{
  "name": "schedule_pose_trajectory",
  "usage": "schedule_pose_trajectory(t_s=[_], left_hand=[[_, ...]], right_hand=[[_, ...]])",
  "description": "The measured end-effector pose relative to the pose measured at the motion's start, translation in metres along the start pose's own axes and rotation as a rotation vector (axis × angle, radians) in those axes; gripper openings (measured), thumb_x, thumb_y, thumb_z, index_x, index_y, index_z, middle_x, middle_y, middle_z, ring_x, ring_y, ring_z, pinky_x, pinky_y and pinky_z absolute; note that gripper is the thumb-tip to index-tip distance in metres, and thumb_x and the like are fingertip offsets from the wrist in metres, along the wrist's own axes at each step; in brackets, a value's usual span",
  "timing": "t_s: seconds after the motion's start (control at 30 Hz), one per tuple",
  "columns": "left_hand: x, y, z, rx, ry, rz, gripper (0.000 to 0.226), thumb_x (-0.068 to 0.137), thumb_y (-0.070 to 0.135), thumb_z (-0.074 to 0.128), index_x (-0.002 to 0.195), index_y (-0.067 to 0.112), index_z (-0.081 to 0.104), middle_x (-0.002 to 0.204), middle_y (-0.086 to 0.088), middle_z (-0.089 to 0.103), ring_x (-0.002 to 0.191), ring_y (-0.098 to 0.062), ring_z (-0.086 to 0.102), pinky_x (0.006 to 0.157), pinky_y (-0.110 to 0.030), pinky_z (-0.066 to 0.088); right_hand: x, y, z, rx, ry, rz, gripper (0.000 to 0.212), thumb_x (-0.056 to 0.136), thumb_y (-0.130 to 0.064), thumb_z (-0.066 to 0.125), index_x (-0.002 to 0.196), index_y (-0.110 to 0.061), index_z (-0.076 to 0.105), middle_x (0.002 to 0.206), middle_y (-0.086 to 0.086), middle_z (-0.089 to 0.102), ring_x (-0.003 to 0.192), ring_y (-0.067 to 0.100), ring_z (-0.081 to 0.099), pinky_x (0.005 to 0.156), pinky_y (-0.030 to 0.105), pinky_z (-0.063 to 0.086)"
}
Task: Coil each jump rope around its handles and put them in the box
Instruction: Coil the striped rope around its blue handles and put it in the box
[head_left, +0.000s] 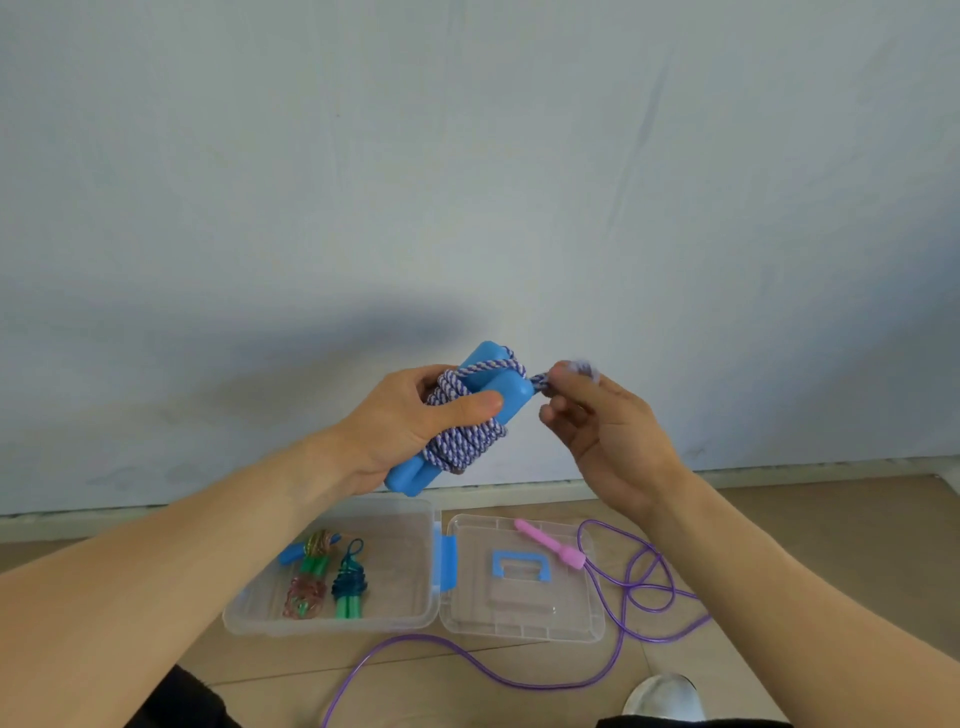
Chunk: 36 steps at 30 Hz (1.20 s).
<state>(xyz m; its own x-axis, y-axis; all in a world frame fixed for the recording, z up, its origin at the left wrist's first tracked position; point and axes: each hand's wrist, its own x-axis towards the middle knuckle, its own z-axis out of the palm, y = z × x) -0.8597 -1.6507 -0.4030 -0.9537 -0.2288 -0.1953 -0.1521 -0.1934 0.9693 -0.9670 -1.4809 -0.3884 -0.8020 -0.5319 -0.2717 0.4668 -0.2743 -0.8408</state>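
Observation:
My left hand (402, 426) grips two blue handles (511, 392) held side by side, with a purple-and-white braided rope (467, 441) wound around them. My right hand (597, 415) pinches the loose end of that braided rope (540, 382) just right of the handles' upper end. Below, a clear plastic box (249, 616) lies open on the floor, with two coiled ropes with green handles (332, 582) inside. A purple rope (623, 597) with a pink handle (550, 543) lies uncoiled, the handle resting on the open lid (524, 623).
The box lid has a blue carry handle (522, 564) and blue hinge clips (444, 564). The purple cord loops across the wooden floor in front of the box and to its right. A white shoe tip (662, 693) shows at the bottom. A pale wall stands behind.

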Motion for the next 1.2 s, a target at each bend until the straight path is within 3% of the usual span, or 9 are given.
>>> schedule_pose_trajectory(t_s=[0.1,0.2,0.27,0.33,0.43,0.67,0.87,1.03,1.2], left_hand=[[-0.003,-0.002,0.003,-0.126,-0.093,-0.045,0.041,0.076,0.027,0.077,0.111,0.007,0.068,0.096,-0.015,0.071,0.082,-0.027,0.068,0.068,-0.039,0.058],[-0.003,-0.003,0.004,-0.137,-0.093,-0.034,0.039,0.076,0.027,0.074,0.110,0.009,0.070,0.097,-0.016,0.071,0.083,-0.029,0.067,0.067,-0.039,0.058],[-0.003,-0.002,0.002,-0.125,-0.058,0.004,0.038,0.077,0.027,0.079,0.110,0.010,0.070,0.097,-0.015,0.072,0.084,-0.027,0.068,0.065,-0.037,0.057],[-0.002,0.000,-0.001,-0.055,-0.011,0.054,0.043,0.073,0.028,0.080,0.111,0.011,0.070,0.097,-0.009,0.074,0.085,-0.023,0.070,0.067,-0.032,0.056],[-0.005,0.001,-0.001,0.077,0.007,0.137,0.049,0.066,0.027,0.079,0.111,0.012,0.069,0.097,-0.002,0.076,0.088,-0.017,0.072,0.072,-0.023,0.055],[-0.008,-0.002,0.002,-0.033,-0.043,0.069,0.047,0.067,0.034,0.086,0.108,0.014,0.071,0.095,-0.008,0.074,0.083,-0.021,0.071,0.068,-0.030,0.057],[-0.008,0.005,0.002,-0.223,-0.087,0.025,0.082,0.048,0.052,0.093,0.110,0.005,0.067,0.086,-0.018,0.070,0.070,-0.026,0.069,0.057,-0.037,0.058],[-0.012,0.006,0.004,-0.234,-0.140,-0.009,0.082,0.049,0.056,0.091,0.105,0.001,0.066,0.083,-0.020,0.068,0.062,-0.026,0.067,0.056,-0.034,0.056],[-0.012,0.008,0.003,-0.349,-0.212,-0.103,0.070,0.058,0.061,0.084,0.105,0.011,0.072,0.082,-0.021,0.065,0.059,-0.029,0.059,0.056,-0.033,0.054]], right_hand=[[-0.001,-0.002,0.009,0.278,0.037,0.147,0.009,0.075,-0.005,0.072,0.075,-0.007,0.064,0.067,0.004,0.056,0.053,0.010,0.048,0.052,0.018,0.048],[-0.005,-0.002,0.018,0.238,-0.008,0.196,0.024,0.070,-0.013,0.077,0.088,-0.007,0.063,0.073,0.005,0.054,0.062,0.014,0.052,0.067,0.024,0.050],[-0.004,0.000,0.020,0.174,0.029,0.245,0.029,0.076,-0.009,0.076,0.101,-0.001,0.064,0.091,0.012,0.060,0.076,0.017,0.060,0.077,0.025,0.056],[-0.004,0.006,0.019,0.084,0.055,0.353,0.033,0.086,-0.008,0.072,0.115,0.004,0.062,0.114,0.015,0.061,0.095,0.022,0.063,0.074,0.029,0.061],[-0.005,0.013,0.017,0.066,0.022,0.457,0.035,0.094,-0.016,0.065,0.122,0.004,0.060,0.117,0.020,0.064,0.098,0.029,0.066,0.069,0.036,0.062],[0.000,0.004,0.013,-0.108,0.050,-0.024,0.020,0.100,-0.013,0.053,0.108,-0.008,0.070,0.093,0.010,0.072,0.084,0.024,0.064,0.088,0.043,0.055],[-0.006,0.005,0.018,-0.341,-0.089,-0.171,0.027,0.094,-0.019,0.063,0.118,-0.008,0.067,0.105,0.011,0.071,0.087,0.020,0.068,0.077,0.033,0.055],[-0.005,0.013,0.013,-0.631,-0.105,-0.380,0.025,0.096,-0.009,0.060,0.119,-0.009,0.070,0.101,0.004,0.076,0.082,0.006,0.069,0.079,0.023,0.055],[-0.004,0.014,0.015,-0.548,-0.103,-0.446,0.017,0.096,-0.007,0.059,0.107,-0.012,0.072,0.079,-0.005,0.074,0.072,0.003,0.067,0.071,0.017,0.053]])
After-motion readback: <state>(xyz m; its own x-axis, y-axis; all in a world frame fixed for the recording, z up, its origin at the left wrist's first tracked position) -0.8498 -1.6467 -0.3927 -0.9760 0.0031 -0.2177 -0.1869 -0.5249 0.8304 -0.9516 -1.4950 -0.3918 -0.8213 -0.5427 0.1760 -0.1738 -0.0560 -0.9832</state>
